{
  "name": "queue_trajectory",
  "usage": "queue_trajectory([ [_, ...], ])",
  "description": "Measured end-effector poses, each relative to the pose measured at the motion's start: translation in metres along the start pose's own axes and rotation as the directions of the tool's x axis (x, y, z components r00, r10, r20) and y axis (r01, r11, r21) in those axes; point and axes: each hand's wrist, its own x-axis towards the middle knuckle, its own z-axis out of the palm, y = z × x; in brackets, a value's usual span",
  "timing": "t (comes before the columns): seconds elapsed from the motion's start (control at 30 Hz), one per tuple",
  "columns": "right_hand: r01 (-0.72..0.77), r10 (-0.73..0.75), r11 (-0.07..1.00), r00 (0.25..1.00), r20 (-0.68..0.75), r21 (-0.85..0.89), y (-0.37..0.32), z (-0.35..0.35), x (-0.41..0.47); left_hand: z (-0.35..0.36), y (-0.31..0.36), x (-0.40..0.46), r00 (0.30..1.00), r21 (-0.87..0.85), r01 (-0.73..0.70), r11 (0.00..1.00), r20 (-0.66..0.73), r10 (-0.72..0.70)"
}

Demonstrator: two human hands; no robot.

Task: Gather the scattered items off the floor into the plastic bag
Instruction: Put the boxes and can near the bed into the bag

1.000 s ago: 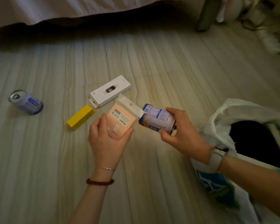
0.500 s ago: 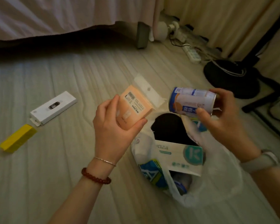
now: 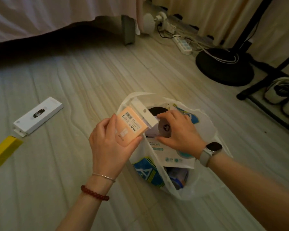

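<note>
The left hand [image 3: 109, 147] grips the orange box [image 3: 130, 128] between thumb and curled fingers beside the plastic bag's [image 3: 205, 127] mouth, while the right hand [image 3: 178, 132] clasps the can [image 3: 163, 129], its end facing up, inside that opening.

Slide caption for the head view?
Right hand lowers can into plastic bag; left hand holds orange box.

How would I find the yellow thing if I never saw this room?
Start at the white plastic bag both hands are over, then look far left across the floor. Past the long white box, right at the picture's left edge, lies the yellow box. It's the only bright yellow thing on the floor.
</note>
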Motion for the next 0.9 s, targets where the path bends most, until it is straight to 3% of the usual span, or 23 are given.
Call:
queue_trajectory([
  [0.1,-0.105,0.104,0.994,0.994,0.010,0.037,0.014,0.001,-0.015,0.002,0.003,-0.001,1.000,-0.009,-0.007,1.000,0.006,0.007],
  [0.17,-0.178,0.177,0.983,0.984,-0.017,-0.047,0.023,0.000,-0.018,0.006,0.005,-0.002,1.000,-0.004,-0.018,1.000,0.025,0.018],
  [0.27,-0.153,0.152,0.964,0.988,-0.020,-0.216,0.028,0.000,-0.012,0.013,0.008,-0.002,0.997,0.027,-0.063,0.998,0.056,0.062],
  [0.4,-0.110,0.125,0.979,0.989,0.080,-0.172,0.028,-0.002,-0.016,0.019,0.015,0.001,0.990,0.031,-0.128,0.991,0.058,0.126],
  [0.47,-0.124,0.133,0.989,0.984,0.116,-0.082,0.029,-0.008,-0.016,0.020,0.018,0.002,0.984,0.034,-0.171,0.985,0.053,0.169],
  [0.57,-0.227,0.230,0.954,0.973,0.004,0.195,0.025,-0.024,-0.014,0.023,0.019,0.004,0.971,0.060,-0.230,0.971,0.089,0.224],
  [0.67,-0.277,0.320,0.768,0.947,0.028,0.578,0.008,-0.037,-0.011,0.030,0.020,0.007,0.961,0.069,-0.258,0.964,0.118,0.249],
  [0.77,-0.285,0.273,0.685,0.954,0.127,0.670,-0.006,-0.039,-0.004,0.037,0.023,0.006,0.946,0.066,-0.313,0.947,0.108,0.305],
  [0.9,-0.213,0.347,0.639,0.937,-0.030,0.739,0.001,-0.056,0.002,0.036,0.022,0.014,0.933,0.012,-0.357,0.934,0.041,0.356],
])
